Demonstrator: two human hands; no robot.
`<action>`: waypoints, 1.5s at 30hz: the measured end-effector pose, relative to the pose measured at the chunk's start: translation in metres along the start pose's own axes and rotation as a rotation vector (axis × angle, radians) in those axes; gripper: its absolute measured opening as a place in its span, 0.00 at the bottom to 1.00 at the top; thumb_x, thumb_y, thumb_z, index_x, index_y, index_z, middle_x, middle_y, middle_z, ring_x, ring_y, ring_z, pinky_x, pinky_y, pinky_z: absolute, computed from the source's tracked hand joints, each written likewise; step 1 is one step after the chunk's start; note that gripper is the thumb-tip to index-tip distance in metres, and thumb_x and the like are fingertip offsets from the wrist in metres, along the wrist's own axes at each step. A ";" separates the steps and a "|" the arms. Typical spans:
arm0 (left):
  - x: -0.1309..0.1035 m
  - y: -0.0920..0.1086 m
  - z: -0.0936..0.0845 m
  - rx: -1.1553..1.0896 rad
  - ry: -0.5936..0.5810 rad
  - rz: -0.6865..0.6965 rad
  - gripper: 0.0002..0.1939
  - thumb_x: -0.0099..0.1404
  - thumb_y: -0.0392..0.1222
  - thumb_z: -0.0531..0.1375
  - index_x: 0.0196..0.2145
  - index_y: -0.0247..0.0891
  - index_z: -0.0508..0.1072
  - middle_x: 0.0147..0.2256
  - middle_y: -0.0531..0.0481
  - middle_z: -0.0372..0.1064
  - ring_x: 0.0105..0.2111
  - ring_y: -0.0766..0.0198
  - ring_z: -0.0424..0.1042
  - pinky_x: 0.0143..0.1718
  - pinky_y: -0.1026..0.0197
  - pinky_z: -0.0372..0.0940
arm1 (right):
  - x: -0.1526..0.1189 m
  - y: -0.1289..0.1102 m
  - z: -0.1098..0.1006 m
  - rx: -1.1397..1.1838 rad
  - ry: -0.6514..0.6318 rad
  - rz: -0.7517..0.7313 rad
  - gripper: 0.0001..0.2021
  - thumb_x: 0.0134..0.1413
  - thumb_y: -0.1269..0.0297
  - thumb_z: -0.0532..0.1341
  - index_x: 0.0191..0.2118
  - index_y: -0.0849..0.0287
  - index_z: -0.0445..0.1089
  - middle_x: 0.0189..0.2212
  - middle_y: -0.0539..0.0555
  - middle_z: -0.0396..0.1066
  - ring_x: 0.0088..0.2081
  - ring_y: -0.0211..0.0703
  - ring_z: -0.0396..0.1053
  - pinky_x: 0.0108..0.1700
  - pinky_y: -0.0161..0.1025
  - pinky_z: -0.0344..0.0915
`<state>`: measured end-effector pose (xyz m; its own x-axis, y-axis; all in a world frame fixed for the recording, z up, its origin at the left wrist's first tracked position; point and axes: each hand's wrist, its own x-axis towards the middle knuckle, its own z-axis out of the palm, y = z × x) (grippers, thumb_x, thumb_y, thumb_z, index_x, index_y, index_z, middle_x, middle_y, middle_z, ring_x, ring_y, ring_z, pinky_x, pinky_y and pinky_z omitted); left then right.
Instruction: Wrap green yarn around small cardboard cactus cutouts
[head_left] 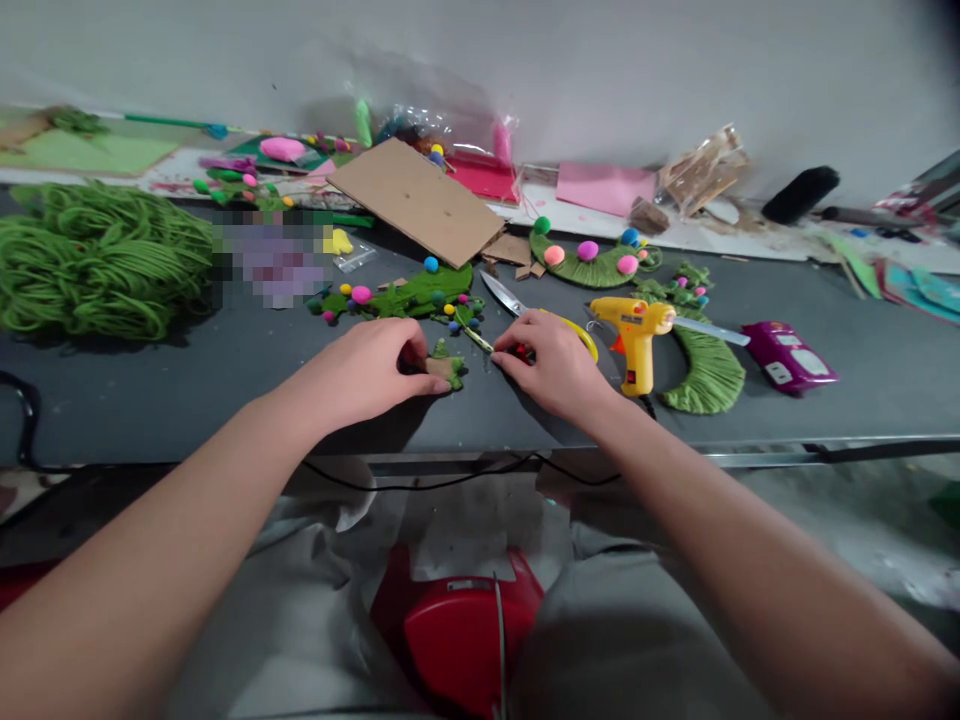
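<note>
Your left hand (367, 370) is pinching yarn-wrapped cardboard (448, 368); brace it steady. Your right hand (551, 362) is resting nearby, fingertips narrow, hold unclear.

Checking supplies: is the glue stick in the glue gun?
Partly in: the glue stick protrudes from the back of the yellow glue gun.

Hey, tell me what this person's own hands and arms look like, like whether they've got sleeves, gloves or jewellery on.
Both the left hand and the right hand are ungloved, with no ring, watch or bracelet visible. The left forearm and right forearm are bare as far as the picture shows; no sleeve can be made out.
</note>
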<state>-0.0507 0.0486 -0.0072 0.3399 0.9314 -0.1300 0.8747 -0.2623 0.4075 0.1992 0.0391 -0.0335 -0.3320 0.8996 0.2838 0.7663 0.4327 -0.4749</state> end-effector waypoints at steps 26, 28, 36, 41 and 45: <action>-0.004 0.018 -0.006 -0.815 0.002 -0.168 0.13 0.59 0.45 0.70 0.30 0.39 0.70 0.27 0.48 0.78 0.24 0.64 0.73 0.25 0.61 0.64 | -0.019 -0.048 -0.058 0.556 0.792 0.004 0.03 0.69 0.66 0.59 0.41 0.52 0.63 0.43 0.55 0.70 0.41 0.44 0.78 0.46 0.45 0.76; -0.006 0.019 -0.008 -0.838 0.019 -0.171 0.12 0.60 0.44 0.69 0.30 0.39 0.70 0.29 0.47 0.79 0.25 0.63 0.74 0.25 0.61 0.64 | -0.019 -0.038 -0.058 0.521 0.762 0.001 0.02 0.69 0.65 0.59 0.42 0.52 0.64 0.45 0.56 0.71 0.44 0.46 0.78 0.47 0.46 0.75; -0.006 0.013 -0.007 -1.006 0.060 -0.201 0.11 0.61 0.43 0.69 0.35 0.37 0.73 0.32 0.47 0.79 0.29 0.64 0.77 0.31 0.61 0.69 | -0.029 -0.002 -0.044 0.190 -0.094 0.087 0.12 0.64 0.65 0.60 0.50 0.58 0.76 0.44 0.56 0.80 0.40 0.45 0.76 0.44 0.43 0.71; -0.002 0.009 0.002 -1.025 0.075 -0.189 0.18 0.58 0.47 0.73 0.42 0.37 0.76 0.37 0.43 0.82 0.34 0.60 0.80 0.35 0.59 0.73 | -0.048 -0.005 -0.072 0.005 -0.033 0.334 0.12 0.60 0.55 0.64 0.30 0.57 0.74 0.22 0.49 0.71 0.23 0.38 0.62 0.27 0.38 0.58; -0.006 0.018 0.002 -1.035 0.050 -0.158 0.17 0.59 0.50 0.72 0.40 0.36 0.81 0.38 0.42 0.83 0.34 0.60 0.80 0.35 0.60 0.74 | -0.066 0.015 -0.098 -0.104 -0.185 0.488 0.29 0.58 0.40 0.63 0.17 0.56 0.58 0.14 0.46 0.54 0.19 0.35 0.50 0.22 0.38 0.47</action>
<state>-0.0363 0.0377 -0.0010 0.2117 0.9519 -0.2214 0.1771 0.1854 0.9666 0.2867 -0.0197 0.0219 -0.0075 0.9944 -0.1051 0.9034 -0.0383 -0.4271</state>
